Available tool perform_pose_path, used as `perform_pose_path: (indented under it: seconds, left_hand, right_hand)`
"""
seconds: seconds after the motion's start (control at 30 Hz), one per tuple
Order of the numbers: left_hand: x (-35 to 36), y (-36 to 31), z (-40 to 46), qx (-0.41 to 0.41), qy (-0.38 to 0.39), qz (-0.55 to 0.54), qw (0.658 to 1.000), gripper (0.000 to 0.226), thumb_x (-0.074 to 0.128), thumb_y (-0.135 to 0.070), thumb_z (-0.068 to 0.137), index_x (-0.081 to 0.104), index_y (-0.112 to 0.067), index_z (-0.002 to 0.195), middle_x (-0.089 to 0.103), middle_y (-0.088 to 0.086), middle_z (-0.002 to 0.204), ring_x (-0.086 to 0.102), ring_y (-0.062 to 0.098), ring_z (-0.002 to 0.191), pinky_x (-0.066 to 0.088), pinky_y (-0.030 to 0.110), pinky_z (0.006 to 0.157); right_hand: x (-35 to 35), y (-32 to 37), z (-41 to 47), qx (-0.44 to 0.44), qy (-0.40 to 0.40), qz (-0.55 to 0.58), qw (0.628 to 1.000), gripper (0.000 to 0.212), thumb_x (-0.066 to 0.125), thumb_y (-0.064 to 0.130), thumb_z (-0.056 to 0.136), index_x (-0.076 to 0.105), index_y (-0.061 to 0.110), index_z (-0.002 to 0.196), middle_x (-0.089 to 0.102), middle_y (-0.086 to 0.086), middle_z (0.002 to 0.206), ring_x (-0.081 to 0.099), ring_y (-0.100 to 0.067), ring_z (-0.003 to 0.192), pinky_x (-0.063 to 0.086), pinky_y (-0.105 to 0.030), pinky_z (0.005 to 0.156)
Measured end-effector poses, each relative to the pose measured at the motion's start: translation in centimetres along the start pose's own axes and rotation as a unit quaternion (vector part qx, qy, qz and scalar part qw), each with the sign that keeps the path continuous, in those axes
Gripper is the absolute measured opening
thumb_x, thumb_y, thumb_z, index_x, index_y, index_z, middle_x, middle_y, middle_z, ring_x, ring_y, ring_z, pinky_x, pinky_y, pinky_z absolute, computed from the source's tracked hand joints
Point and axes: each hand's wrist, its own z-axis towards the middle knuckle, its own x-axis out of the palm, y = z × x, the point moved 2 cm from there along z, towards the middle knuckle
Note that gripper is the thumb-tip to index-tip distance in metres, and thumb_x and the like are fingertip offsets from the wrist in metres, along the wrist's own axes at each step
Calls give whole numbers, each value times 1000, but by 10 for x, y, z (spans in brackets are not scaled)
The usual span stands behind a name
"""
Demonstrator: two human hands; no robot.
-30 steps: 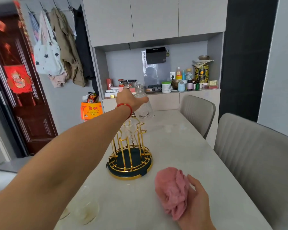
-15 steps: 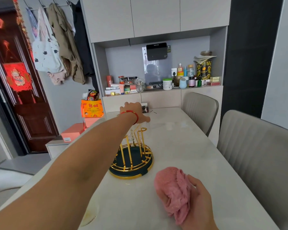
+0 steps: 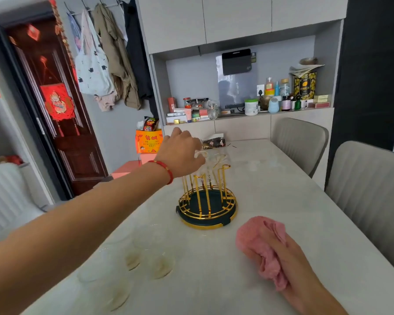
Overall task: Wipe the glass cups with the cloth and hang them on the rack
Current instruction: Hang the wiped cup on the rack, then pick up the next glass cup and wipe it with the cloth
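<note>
My left hand [image 3: 182,153] reaches over the gold wire rack [image 3: 206,201] and its fingers close on a clear glass cup [image 3: 201,159] held upside down at the top of the prongs. Another upturned glass [image 3: 221,159] hangs on the rack beside it. On the table at the near right, my right hand [image 3: 291,267] grips a bunched pink cloth [image 3: 257,239]. Several clear glass cups [image 3: 159,262] stand on the near left of the table, under my left forearm; their outlines are faint.
The rack stands mid-table on a dark round tray with a gold rim. Two grey chairs [image 3: 364,189] line the table's right side. A small dark packet [image 3: 214,142] lies at the far end. A cluttered counter [image 3: 248,110] and cabinets are behind.
My left hand has come down with the glass cup from above the rack to the prong tops. My right hand and the cloth have stayed in place.
</note>
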Motion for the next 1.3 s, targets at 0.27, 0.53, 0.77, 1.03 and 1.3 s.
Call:
perform_pose_path:
  seconds: [0.27, 0.53, 0.77, 1.03, 1.3]
  left_hand:
    - [13, 69, -162, 37, 225, -35, 973, 82, 66, -68, 84, 44, -28, 152, 50, -1, 150, 32, 21, 141, 34, 43, 118]
    - [6, 47, -162, 73, 279, 19, 957, 88, 78, -69, 72, 48, -32, 147, 64, -1, 126, 49, 21, 120, 46, 36, 99]
    - [-47, 15, -182, -47, 194, -384, 902, 76, 90, -40, 73, 57, -37, 141, 56, -15, 112, 62, 7, 98, 49, 19, 79]
    - [1, -37, -214, -166, 25, -643, 747, 82, 95, -21, 66, 53, -42, 134, 67, -4, 118, 72, 12, 95, 62, 28, 74]
    - [48, -65, -219, -276, -52, -746, 604, 81, 97, -34, 55, 52, -26, 122, 69, 1, 120, 73, 15, 102, 62, 26, 74]
  right_hand:
    - [33, -27, -31, 59, 22, -52, 997, 36, 69, 6, 88, 65, 2, 124, 73, -29, 107, 64, -39, 97, 50, -51, 97]
    - [59, -28, -74, 94, 38, 136, 986, 25, 57, 23, 93, 78, 22, 79, 73, -18, 116, 69, -32, 91, 58, -48, 77]
    - [58, -10, -87, -9, 11, 189, 982, 41, 41, 28, 101, 71, 7, 119, 75, -14, 108, 66, -28, 95, 49, -45, 86]
    - [80, -19, -80, -4, 133, 114, 984, 58, 34, 42, 102, 49, 7, 146, 50, -26, 148, 46, -48, 136, 29, -67, 115]
    - [85, -31, -44, -75, 54, 48, 995, 46, 64, 30, 87, 62, 13, 130, 69, -21, 125, 72, -35, 104, 61, -50, 83]
